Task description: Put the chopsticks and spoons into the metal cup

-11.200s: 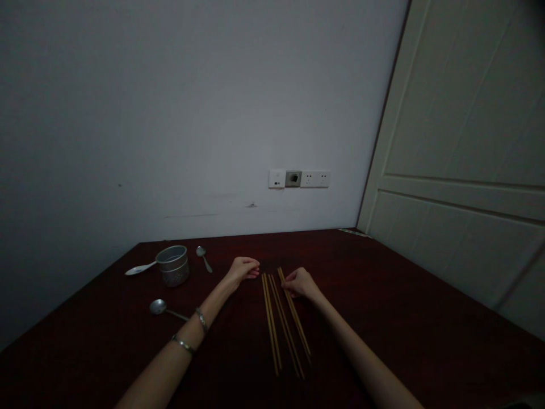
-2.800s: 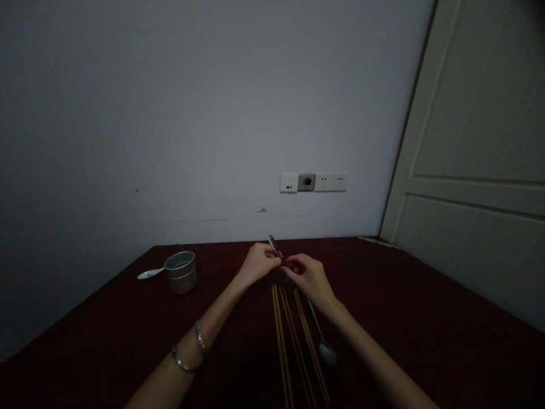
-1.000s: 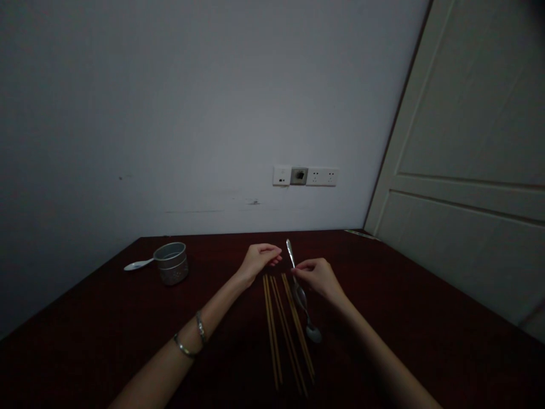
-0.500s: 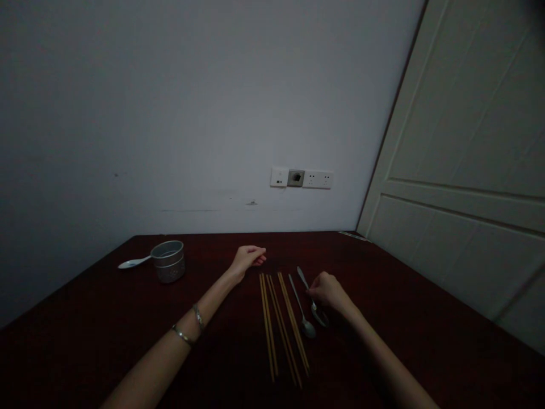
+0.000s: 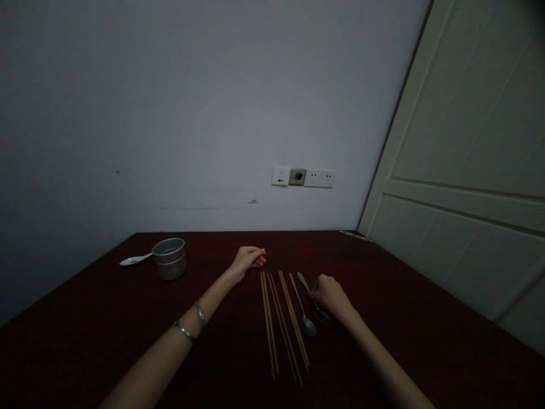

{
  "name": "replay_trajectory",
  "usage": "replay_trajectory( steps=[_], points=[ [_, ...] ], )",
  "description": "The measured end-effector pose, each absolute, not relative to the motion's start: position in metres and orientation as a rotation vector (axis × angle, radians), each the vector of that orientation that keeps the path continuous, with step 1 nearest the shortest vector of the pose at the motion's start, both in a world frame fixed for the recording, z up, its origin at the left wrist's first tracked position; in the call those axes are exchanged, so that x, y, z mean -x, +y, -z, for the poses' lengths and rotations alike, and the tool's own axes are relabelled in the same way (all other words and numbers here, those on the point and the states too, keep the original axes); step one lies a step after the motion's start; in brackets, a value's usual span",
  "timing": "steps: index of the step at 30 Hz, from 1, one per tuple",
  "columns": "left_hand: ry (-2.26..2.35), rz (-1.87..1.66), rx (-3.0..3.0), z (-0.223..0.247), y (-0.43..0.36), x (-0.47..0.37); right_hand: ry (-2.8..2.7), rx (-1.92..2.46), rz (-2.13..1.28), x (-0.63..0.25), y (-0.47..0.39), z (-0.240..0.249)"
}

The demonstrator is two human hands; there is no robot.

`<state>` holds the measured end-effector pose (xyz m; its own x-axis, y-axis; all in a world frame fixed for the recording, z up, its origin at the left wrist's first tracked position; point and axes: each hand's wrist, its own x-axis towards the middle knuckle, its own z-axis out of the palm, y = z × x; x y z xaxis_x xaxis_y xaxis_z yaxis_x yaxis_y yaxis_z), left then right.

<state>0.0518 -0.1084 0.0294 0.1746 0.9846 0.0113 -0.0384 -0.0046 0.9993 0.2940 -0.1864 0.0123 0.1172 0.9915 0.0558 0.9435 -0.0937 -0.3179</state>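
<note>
Fingers, right hand (image 5: 330,296): pinching outer spoon (image 5: 322,316), chopsticks' (image 5: 294,318) 2 o'clock. Left hand (image 5: 247,258): fingertips together, nothing visibly held. Seemingly done: chopsticks, inner spoon (image 5: 309,328). Outside row, 10 o'clock: cup (image 5: 171,262), white spoon (image 5: 133,261).

R-most metal spoon (image 5: 303,280), diag

- Right of the chopsticks (image 5: 293,317), the right hand (image 5: 330,294) covers the middle of a spoon (image 5: 304,282); whether its fingers (image 5: 314,291) pinch the handle, I can't tell.
- Left of the chopsticks' far ends, the left hand (image 5: 249,258) hides its palm.
- Well left of the chopsticks, I can't see whether the white spoon (image 5: 134,260) ends behind the tin cup (image 5: 171,267).
- Nearer than the chopsticks, both forearms (image 5: 168,339) run out of sight.
</note>
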Motion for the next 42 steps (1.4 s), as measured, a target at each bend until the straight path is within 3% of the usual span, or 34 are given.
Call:
replay_trajectory(
  steps=[30,37,42],
  points=[
    [1.082,-1.14,-1.238,-0.028,-0.113,-0.051,-2.023,2.093,-0.201,-0.31,-0.172,-0.006],
    [0.927,-1.231,-1.308,-0.101,-0.149,-0.048,-2.082,1.823,-0.044,-0.34,-0.123,0.018],
    [0.782,-1.537,-1.532,-0.168,-0.194,-0.012,-2.08,1.754,0.15,-0.363,-0.097,0.058]
  ],
)
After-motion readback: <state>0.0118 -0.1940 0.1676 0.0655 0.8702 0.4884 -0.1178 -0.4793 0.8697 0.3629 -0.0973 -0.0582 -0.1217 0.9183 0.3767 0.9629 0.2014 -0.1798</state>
